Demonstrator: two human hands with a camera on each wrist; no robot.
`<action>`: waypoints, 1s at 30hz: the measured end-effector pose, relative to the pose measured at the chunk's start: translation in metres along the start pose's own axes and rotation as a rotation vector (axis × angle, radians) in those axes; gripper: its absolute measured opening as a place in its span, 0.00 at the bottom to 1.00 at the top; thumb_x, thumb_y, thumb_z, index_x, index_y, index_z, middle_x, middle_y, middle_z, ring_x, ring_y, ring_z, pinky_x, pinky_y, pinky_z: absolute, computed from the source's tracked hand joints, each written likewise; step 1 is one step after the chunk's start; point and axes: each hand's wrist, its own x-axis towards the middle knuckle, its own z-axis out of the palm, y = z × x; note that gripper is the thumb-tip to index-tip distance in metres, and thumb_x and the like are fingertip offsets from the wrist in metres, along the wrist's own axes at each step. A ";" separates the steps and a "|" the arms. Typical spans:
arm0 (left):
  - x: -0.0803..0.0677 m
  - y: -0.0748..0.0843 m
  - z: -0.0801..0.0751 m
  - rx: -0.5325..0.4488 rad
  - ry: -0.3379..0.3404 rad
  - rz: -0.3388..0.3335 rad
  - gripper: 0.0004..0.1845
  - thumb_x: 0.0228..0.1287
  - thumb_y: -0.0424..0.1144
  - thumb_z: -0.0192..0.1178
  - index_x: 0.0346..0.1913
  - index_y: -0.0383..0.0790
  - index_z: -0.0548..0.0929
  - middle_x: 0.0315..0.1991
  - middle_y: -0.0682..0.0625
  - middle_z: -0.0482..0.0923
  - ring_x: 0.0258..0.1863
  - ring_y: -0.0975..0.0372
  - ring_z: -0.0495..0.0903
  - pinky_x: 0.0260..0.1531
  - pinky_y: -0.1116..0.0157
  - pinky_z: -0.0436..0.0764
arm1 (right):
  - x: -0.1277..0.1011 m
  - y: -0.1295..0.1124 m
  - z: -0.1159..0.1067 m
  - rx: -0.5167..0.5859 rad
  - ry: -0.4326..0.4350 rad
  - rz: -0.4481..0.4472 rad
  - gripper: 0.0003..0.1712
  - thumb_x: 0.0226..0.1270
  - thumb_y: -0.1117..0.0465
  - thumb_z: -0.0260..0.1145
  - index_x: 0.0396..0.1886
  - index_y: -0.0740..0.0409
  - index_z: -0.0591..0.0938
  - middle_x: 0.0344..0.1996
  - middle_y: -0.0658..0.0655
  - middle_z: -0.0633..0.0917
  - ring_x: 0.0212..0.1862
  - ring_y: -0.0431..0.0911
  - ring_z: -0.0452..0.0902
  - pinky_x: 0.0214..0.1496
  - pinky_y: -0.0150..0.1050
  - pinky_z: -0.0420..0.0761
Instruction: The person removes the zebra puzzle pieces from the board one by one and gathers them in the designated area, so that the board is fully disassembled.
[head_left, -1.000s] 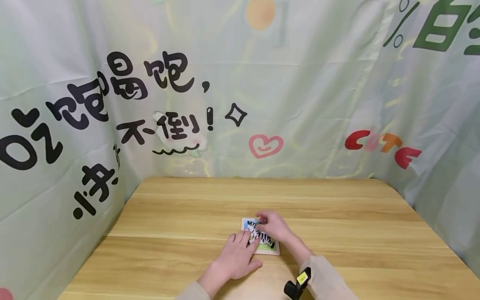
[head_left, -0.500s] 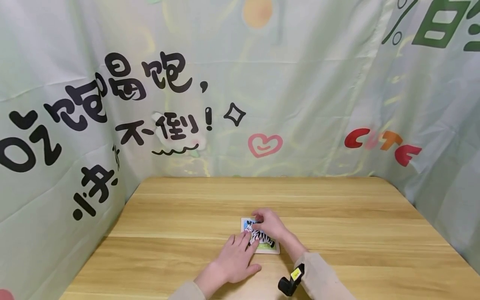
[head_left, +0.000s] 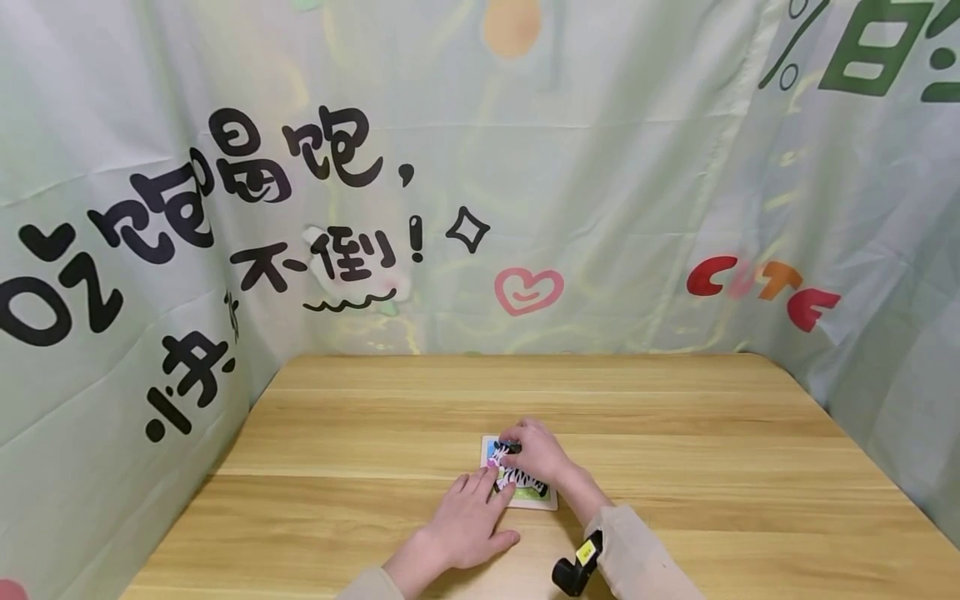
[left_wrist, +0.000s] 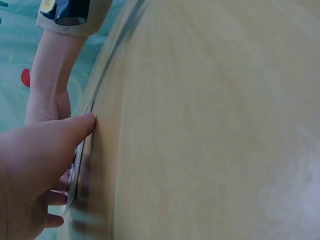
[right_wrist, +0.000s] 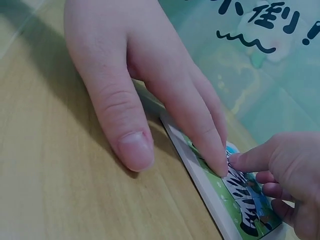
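A small zebra picture puzzle [head_left: 534, 492] with a pale rim lies on the table in the head view. My left hand [head_left: 467, 512] rests with its fingers spread over the puzzle's near left side, fingertips on the picture and thumb at its near edge. The right hand [head_left: 542, 451] reaches over the far right side, its thumb and fingers bent together at a puzzle piece [head_left: 510, 447] by the zebra's head. In the right wrist view, the right thumb and curled fingers overlap the zebra's striped body [right_wrist: 244, 202]. Fingers partly hide the piece.
A wooden table [head_left: 360, 433] surrounds the puzzle. Pale printed cloth [head_left: 615, 208] hangs behind it and along both sides. A black camera [head_left: 577, 567] sits on the right wrist, beside a beige sleeve [head_left: 637, 554].
The right fingers have shifted slightly left at the zebra's head, and its pink muzzle now shows. My left hand stays almost still on the puzzle.
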 end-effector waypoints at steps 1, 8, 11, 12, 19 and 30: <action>0.000 0.000 0.000 -0.009 0.000 -0.003 0.36 0.65 0.65 0.40 0.68 0.46 0.64 0.69 0.39 0.56 0.67 0.50 0.57 0.63 0.51 0.60 | 0.000 0.000 0.000 -0.004 0.000 -0.004 0.17 0.50 0.63 0.72 0.42 0.61 0.84 0.35 0.53 0.76 0.40 0.48 0.71 0.46 0.48 0.73; 0.002 -0.001 0.001 -0.024 -0.005 -0.005 0.37 0.64 0.66 0.40 0.69 0.47 0.64 0.69 0.39 0.56 0.67 0.50 0.56 0.63 0.52 0.59 | 0.002 0.000 -0.002 -0.024 -0.020 -0.023 0.17 0.52 0.63 0.71 0.44 0.61 0.83 0.37 0.53 0.77 0.41 0.47 0.71 0.47 0.47 0.73; 0.001 0.000 0.001 -0.020 -0.008 -0.002 0.37 0.64 0.67 0.39 0.69 0.47 0.64 0.69 0.39 0.56 0.67 0.50 0.57 0.63 0.52 0.59 | 0.002 -0.001 -0.003 -0.015 -0.031 -0.022 0.16 0.52 0.63 0.71 0.42 0.60 0.84 0.36 0.53 0.77 0.40 0.47 0.71 0.46 0.47 0.73; 0.001 0.001 0.001 -0.017 -0.008 -0.001 0.37 0.64 0.67 0.38 0.69 0.47 0.64 0.69 0.39 0.56 0.67 0.50 0.57 0.63 0.52 0.60 | 0.001 -0.001 -0.003 -0.010 -0.033 -0.021 0.16 0.51 0.63 0.71 0.42 0.60 0.84 0.36 0.53 0.77 0.41 0.47 0.71 0.47 0.48 0.73; -0.002 0.003 0.002 0.001 -0.019 0.000 0.37 0.64 0.67 0.37 0.68 0.48 0.64 0.69 0.40 0.56 0.67 0.50 0.57 0.63 0.53 0.60 | -0.002 -0.002 0.000 -0.005 -0.048 -0.023 0.15 0.51 0.64 0.71 0.41 0.61 0.84 0.36 0.53 0.77 0.41 0.48 0.71 0.47 0.48 0.73; 0.000 0.001 0.001 0.033 0.021 0.006 0.36 0.64 0.67 0.39 0.67 0.47 0.66 0.67 0.39 0.59 0.65 0.50 0.59 0.62 0.53 0.61 | 0.005 -0.007 -0.003 -0.080 -0.066 -0.072 0.15 0.49 0.64 0.73 0.39 0.62 0.83 0.32 0.52 0.77 0.37 0.47 0.72 0.44 0.47 0.75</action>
